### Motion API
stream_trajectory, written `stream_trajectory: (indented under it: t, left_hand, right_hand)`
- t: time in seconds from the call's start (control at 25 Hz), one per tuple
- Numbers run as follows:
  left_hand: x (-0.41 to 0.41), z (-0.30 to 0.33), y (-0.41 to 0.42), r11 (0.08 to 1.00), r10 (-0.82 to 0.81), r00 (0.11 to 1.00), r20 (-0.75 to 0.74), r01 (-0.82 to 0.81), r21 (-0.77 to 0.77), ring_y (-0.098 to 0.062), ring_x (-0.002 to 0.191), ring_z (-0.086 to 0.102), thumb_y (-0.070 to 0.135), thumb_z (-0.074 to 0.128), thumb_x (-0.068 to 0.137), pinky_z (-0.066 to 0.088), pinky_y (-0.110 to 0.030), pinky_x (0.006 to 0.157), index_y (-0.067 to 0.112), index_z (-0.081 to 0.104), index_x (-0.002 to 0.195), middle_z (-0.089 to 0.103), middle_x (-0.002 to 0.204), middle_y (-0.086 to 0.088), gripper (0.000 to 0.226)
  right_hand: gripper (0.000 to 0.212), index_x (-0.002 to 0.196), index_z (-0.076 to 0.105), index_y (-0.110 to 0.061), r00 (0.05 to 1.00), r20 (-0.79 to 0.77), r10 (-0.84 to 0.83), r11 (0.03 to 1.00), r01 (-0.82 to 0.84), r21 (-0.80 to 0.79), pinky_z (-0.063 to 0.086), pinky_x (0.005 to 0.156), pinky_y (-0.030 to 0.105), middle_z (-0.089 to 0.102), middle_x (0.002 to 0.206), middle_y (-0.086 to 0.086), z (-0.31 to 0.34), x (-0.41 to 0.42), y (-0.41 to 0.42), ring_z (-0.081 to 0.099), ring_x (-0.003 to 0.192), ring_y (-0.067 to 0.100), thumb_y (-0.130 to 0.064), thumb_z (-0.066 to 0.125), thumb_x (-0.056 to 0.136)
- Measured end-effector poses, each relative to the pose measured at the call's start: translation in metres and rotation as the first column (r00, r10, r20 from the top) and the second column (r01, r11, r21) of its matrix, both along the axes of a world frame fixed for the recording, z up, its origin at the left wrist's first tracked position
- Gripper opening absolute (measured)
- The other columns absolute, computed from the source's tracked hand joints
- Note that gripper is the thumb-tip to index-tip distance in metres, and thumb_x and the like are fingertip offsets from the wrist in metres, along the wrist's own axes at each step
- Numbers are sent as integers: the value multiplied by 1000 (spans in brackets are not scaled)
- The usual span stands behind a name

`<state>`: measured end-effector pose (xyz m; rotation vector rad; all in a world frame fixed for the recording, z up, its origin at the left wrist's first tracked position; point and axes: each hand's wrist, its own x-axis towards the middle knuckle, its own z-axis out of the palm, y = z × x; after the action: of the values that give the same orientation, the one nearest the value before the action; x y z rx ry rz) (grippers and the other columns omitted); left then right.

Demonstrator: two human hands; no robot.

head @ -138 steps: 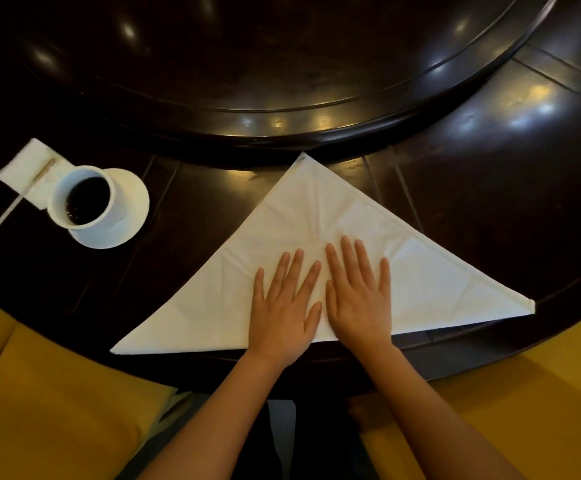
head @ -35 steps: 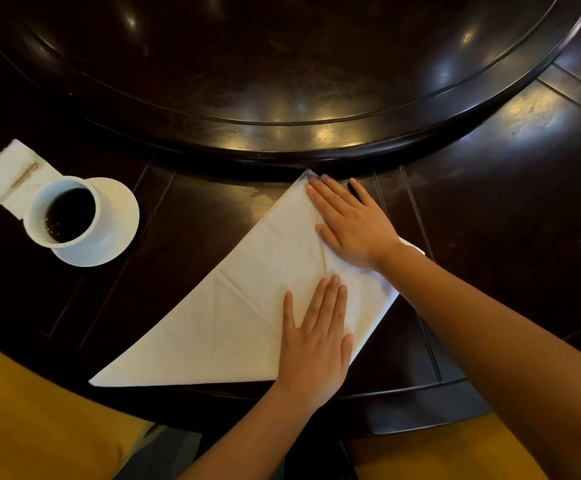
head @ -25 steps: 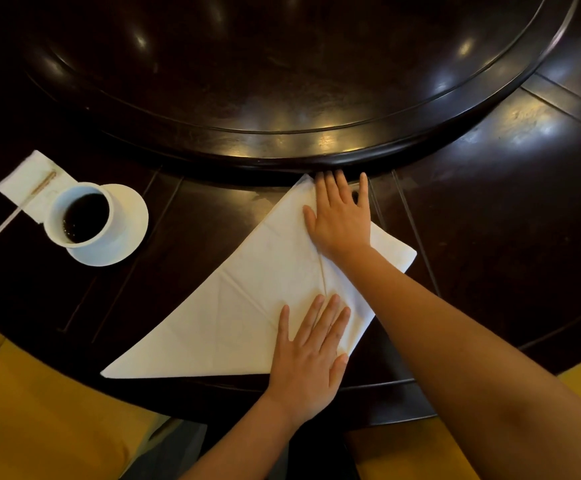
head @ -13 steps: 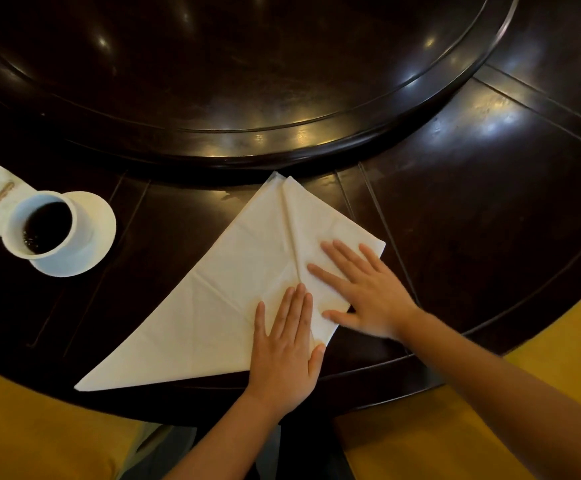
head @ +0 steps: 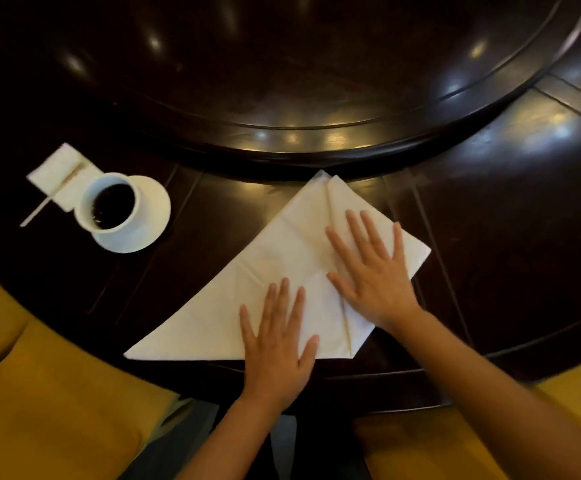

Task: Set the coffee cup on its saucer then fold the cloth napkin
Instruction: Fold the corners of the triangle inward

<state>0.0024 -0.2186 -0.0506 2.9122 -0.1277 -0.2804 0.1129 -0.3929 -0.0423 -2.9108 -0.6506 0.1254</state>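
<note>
A white cloth napkin [head: 233, 306] lies on the dark table [head: 510, 216] as a triangle, with its right corner folded in over the middle. My right hand [head: 372, 271] rests flat, fingers spread, on that folded flap. Lower down, near the table's front edge, my left hand [head: 278, 337] presses flat on the napkin. At the left, a white coffee cup [head: 110, 204] holding dark coffee stands on its white saucer [head: 154, 209].
A small white paper napkin [head: 60, 171] with a thin wooden stirrer [head: 51, 195] across it lies left of the cup. A raised round turntable [head: 299, 71] fills the far side of the table. Yellow seat cushions [head: 50, 403] flank my arms at the bottom.
The napkin's right corner has been folded in toward the centre. My right hand slid from the top point down onto the folded flap; my left hand stayed pressing near the bottom edge.
</note>
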Motion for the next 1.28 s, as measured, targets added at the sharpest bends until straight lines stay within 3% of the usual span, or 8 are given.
stream_trajectory:
  t: [0.24,0.52,0.64,0.8,0.92,1.08,1.16,1.28]
  left_hand:
    - [-28,-5,112,953,284,952,-114,-267,147,-25,143,10,52,9,95,13,-63,107,15,15,149,13,156,-9,66]
    - [-49,18,165,906,423,901,-91,-421,47,-36,124,44,28,69,83,49,-47,84,7,47,134,46,138,-19,59]
    - [-40,28,168,870,488,866,-110,-493,-19,-26,109,48,26,71,81,47,-30,70,11,51,129,53,122,-12,54]
    - [-29,34,174,692,630,712,-311,-696,-191,-15,89,53,25,64,87,40,-16,60,11,54,116,55,111,-7,33]
    - [-22,44,184,565,596,625,-504,-773,-288,-15,81,57,19,57,91,41,-20,62,9,62,102,64,97,-10,15]
    - [-9,69,189,249,574,522,-631,-845,-473,-14,66,62,5,56,90,47,-23,57,12,66,94,67,75,-7,13]
    - [2,85,184,125,569,532,-626,-809,-574,-12,64,66,2,57,88,50,-19,54,12,65,98,70,79,-7,16]
    - [26,107,156,166,496,630,-598,-745,-646,-12,70,69,4,58,88,52,-17,58,15,66,95,74,80,-2,16]
  right_hand:
    - [64,148,8,-28,989,-97,112,994,-111,21,-2,111,55,3,156,4,-22,-33,100,-2,143,25,-58,19,92]
    - [67,148,0,-29,988,-113,106,993,-112,-47,-1,112,55,1,157,3,-27,-34,104,-4,143,24,-60,16,91]
    - [67,148,2,-28,987,-120,111,992,-117,-50,-2,112,54,1,157,3,-26,-35,104,-4,143,25,-61,16,91]
    - [67,148,6,-27,986,-132,103,993,-111,-50,0,112,54,4,157,4,-25,-34,104,-1,143,25,-61,17,91]
    - [67,148,9,-27,986,-137,98,993,-106,-52,2,112,54,6,157,4,-23,-34,105,1,143,26,-61,16,91]
    - [67,148,8,-27,984,-146,103,993,-111,-47,1,112,54,5,157,4,-23,-34,105,0,143,26,-60,17,91]
    - [67,148,6,-28,982,-157,107,993,-114,-37,0,112,54,4,157,3,-24,-34,105,-1,143,25,-60,18,91]
    - [66,147,11,-27,983,-159,96,995,-94,20,1,113,57,10,156,4,-16,-32,106,11,143,29,-61,19,91]
